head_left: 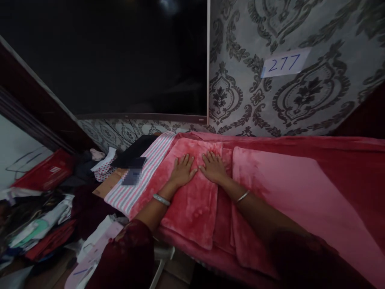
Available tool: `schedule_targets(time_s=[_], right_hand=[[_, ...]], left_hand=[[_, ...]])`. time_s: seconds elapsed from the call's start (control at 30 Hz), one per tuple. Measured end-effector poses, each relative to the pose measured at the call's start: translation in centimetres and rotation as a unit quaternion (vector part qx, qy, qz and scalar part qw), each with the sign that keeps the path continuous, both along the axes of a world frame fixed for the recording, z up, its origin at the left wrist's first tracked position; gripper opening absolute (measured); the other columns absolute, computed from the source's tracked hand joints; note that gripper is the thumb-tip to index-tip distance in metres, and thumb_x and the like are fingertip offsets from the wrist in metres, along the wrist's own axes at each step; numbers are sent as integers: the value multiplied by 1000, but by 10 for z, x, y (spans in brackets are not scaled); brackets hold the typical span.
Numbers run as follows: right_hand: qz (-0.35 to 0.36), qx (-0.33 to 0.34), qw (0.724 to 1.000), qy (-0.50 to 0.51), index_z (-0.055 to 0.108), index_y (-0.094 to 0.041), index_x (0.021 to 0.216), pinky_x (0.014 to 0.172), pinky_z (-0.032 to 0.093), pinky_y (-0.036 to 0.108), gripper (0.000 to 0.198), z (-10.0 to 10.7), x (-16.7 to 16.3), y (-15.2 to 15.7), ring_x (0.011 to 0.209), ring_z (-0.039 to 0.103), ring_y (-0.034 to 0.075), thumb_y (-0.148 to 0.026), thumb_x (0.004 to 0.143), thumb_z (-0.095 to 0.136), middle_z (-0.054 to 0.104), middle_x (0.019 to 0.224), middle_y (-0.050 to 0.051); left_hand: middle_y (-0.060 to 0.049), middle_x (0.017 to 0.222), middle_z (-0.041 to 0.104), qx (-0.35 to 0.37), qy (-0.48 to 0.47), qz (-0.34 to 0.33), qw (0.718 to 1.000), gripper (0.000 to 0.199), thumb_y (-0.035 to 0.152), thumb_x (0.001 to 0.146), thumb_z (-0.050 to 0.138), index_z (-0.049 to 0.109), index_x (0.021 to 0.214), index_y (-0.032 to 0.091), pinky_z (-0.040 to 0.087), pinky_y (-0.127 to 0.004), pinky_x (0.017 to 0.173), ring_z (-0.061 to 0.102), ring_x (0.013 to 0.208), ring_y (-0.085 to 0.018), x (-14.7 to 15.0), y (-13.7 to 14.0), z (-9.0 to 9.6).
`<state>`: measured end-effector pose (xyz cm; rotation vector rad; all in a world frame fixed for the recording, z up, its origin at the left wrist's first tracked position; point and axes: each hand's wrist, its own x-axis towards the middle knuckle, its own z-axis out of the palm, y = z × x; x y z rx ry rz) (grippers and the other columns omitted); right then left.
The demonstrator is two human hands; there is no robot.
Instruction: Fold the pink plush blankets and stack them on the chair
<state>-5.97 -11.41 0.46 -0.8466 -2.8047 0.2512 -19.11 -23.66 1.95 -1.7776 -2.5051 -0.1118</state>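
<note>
Both my hands lie flat on a folded red plush blanket [192,212] near the middle of the view. My left hand [182,170] presses on its upper left part, fingers spread. Close beside it, thumbs almost meeting, my right hand [213,166] rests palm down with its fingers stretched out. Neither hand grips anything. To the right, a lighter pink fold of plush cloth [288,172] spreads out under my right forearm. A striped cloth [135,192] in pink, white and grey lies along the left side of the folded blanket.
A large dark television screen [135,60] hangs behind the surface. A paper label marked 277 [285,63] is on the patterned wall. At left, piled clothes [45,228] and a red bag [48,170] lie about. A dark flat item [135,148] sits behind the striped cloth.
</note>
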Motion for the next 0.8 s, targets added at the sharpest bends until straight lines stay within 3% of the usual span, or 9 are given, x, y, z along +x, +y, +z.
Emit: schedule_targets(time_s=[0.2,0.4,0.53,0.63,0.8], right_hand=[[-5,-1,1000,-14,36,-12,161,126,15,53,66,4,0,0,158,20,30,-46,105,38,26,170,16],[-6,-18,999,-27,34,-13,162,126,13,52,66,7,1,-1,159,18,30,-47,105,35,23,171,16],[-3,-26,999,-18,35,-12,162,126,11,51,67,8,1,-1,159,18,30,-47,105,35,23,171,16],[-5,-25,1000,-11,36,-12,161,126,10,50,67,7,1,-1,158,18,30,-48,105,36,24,170,16],[-2,-25,1000,-8,36,-12,161,127,10,49,67,6,1,0,158,18,29,-48,104,37,26,170,16]], left_hand=[[-15,170,27,-27,14,16,999,66,52,105,34,33,162,18,12,-59,128,21,159,-29,-3,-6,4],[-15,172,17,-93,22,163,982,71,56,106,24,26,164,15,13,-64,126,16,160,-30,-34,-19,21],[-16,172,15,-111,8,218,970,75,57,105,23,22,165,12,16,-63,126,17,159,-32,-42,-18,27],[-16,172,15,-95,24,201,975,73,55,106,24,23,165,12,15,-61,127,14,160,-31,-36,-8,25],[-12,172,18,-73,1,88,993,66,53,106,29,28,164,20,8,-60,128,11,161,-28,-16,0,13]])
